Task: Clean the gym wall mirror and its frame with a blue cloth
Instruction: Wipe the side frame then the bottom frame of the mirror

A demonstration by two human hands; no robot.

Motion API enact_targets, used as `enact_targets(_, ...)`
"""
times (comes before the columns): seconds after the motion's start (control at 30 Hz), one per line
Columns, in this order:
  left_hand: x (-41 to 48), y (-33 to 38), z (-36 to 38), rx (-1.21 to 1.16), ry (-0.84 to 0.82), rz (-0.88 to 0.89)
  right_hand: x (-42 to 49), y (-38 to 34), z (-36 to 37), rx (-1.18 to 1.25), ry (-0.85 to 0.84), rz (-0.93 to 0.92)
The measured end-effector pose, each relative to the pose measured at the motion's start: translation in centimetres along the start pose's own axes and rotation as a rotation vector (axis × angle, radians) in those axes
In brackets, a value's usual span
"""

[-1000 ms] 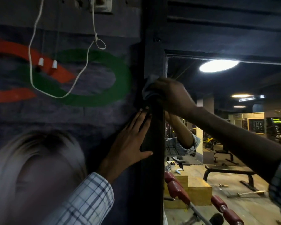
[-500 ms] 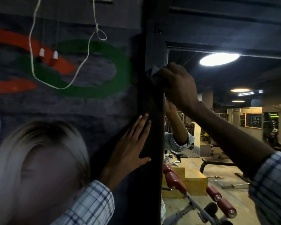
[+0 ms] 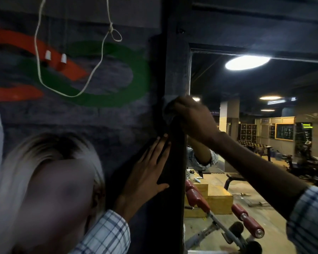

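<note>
While the painted wall (image 3: pixel 92 125) fills the left of the view, the gym wall mirror (image 3: pixel 264 143) takes the right, reflecting benches and ceiling lamps, and its dark vertical frame (image 3: pixel 176 70) runs between them. The left hand (image 3: pixel 147 176) lies flat, fingers straight, across the wall and the frame's edge, probably to brace the body for the reach. The right hand (image 3: pixel 195 118) curls over the blue cloth (image 3: pixel 168 110), pressing the bunched fabric against the frame's front face, which suggests the frame is being wiped; in the dim light the cloth reads grey-blue.
</note>
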State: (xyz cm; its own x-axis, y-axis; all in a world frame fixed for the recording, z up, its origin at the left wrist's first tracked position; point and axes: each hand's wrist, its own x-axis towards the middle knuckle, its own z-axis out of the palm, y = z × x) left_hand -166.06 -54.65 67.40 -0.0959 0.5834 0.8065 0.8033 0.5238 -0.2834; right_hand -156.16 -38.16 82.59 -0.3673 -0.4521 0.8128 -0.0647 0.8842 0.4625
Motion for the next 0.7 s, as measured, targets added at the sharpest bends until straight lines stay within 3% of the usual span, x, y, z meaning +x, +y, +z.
enact_targets(0.1,-0.5,0.3,0.1,-0.004,-0.007,-0.007,-0.2,0.6,-0.1,0.01,0.198,0.24)
enact_targets(0.2,-0.7,0.6,0.4,-0.027,-0.011,-0.018,-1.5,-1.8,0.6,0.06,-0.032,-0.008)
enact_targets(0.27,-1.0,0.7,0.6,-0.034,-0.025,-0.017,-1.7,-1.6,0.5,0.051,-0.059,-0.031)
enact_targets(0.4,-2.0,1.2,0.8,-0.014,-0.049,-0.017,-1.3,-0.1,0.1,0.079,0.246,0.311)
enact_targets(0.53,-2.9,1.6,1.4,-0.018,-0.053,-0.035,-2.8,-2.7,0.6,0.094,-0.054,-0.025)
enact_targets(0.57,-3.0,1.6,1.5,-0.016,-0.052,-0.038,-2.7,-2.4,0.4,0.089,-0.058,-0.005)
enact_targets(0.7,-3.4,1.9,1.6,-0.025,-0.057,-0.048,-1.9,0.0,0.6,0.099,0.24,0.362)
